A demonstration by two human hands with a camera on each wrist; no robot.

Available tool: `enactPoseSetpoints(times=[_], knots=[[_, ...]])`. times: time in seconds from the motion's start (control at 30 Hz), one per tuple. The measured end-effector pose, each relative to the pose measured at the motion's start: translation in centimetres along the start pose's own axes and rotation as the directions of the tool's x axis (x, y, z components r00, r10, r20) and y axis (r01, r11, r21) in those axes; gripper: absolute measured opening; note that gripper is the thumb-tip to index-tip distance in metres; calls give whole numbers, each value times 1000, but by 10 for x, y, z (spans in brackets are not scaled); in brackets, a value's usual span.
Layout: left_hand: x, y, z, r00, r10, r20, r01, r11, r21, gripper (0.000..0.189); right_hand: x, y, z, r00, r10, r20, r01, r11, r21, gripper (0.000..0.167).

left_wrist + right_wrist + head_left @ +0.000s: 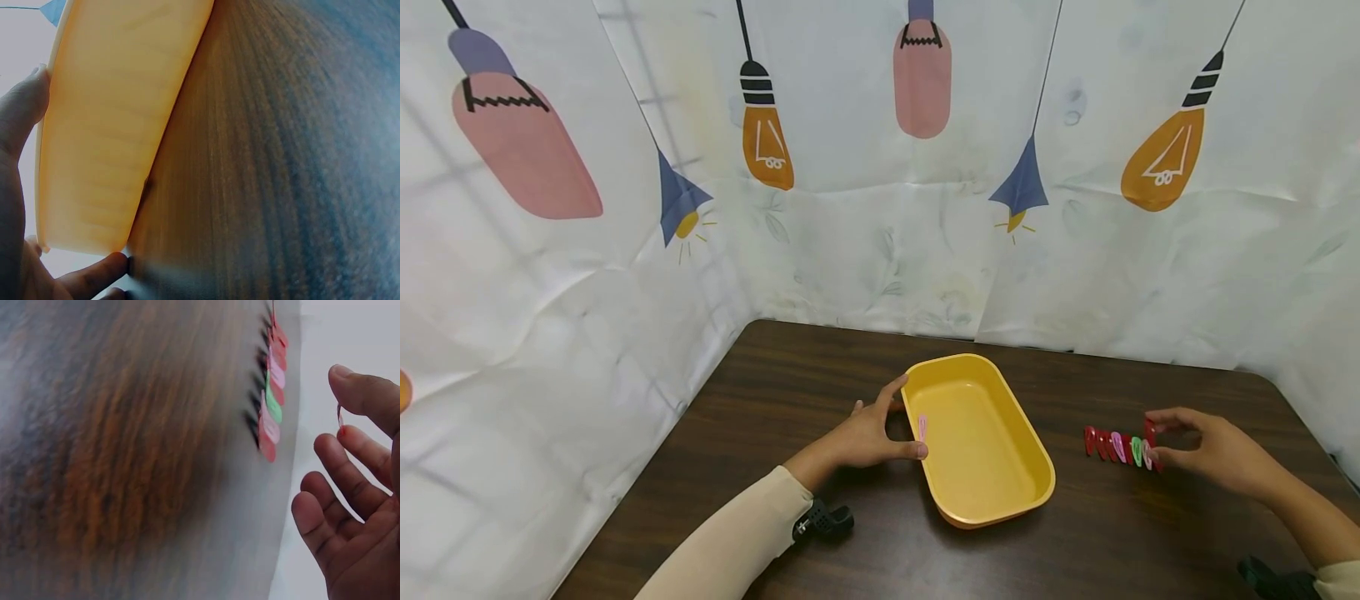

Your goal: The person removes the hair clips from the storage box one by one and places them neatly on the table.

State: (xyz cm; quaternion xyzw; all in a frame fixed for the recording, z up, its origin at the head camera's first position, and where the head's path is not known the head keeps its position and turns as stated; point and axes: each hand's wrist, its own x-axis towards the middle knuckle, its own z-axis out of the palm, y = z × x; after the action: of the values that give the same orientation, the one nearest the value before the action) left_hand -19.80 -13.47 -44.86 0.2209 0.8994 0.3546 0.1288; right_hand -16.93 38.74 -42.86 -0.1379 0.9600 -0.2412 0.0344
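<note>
My left hand (867, 435) grips the left side of a yellow plastic tray (981, 450), its thumb at the rim. A pink hair clip (922, 427) is inside the tray against the left wall. In the left wrist view the tray's outer wall (112, 125) fills the space beside the thumb. My right hand (1221, 454) pinches a red hair clip (340, 416) between thumb and index finger, raised above the table. Just left of that hand lies a row of snap hair clips: red ones, a purple-pink clip (1118, 447), a green clip (1137, 452) and a pale pink clip (1147, 455).
The dark wood-grain table (820, 358) has rounded corners at the back. Behind it and on the left hangs a white sheet (880, 242) printed with lamps and bulbs. The tray stands mid-table, left of the clip row.
</note>
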Motion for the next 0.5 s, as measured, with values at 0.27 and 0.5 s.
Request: enactPoseSetpoints(times=[0.27, 0.5], knots=[[0, 0, 0, 1000, 3, 2, -3, 1000, 0, 119, -7, 10, 1, 999, 35, 33, -37, 998, 56, 67], [0, 0, 0, 1000, 3, 1, -3, 1000, -5, 119, -11, 18, 2, 997, 72, 43, -73, 997, 26, 69]])
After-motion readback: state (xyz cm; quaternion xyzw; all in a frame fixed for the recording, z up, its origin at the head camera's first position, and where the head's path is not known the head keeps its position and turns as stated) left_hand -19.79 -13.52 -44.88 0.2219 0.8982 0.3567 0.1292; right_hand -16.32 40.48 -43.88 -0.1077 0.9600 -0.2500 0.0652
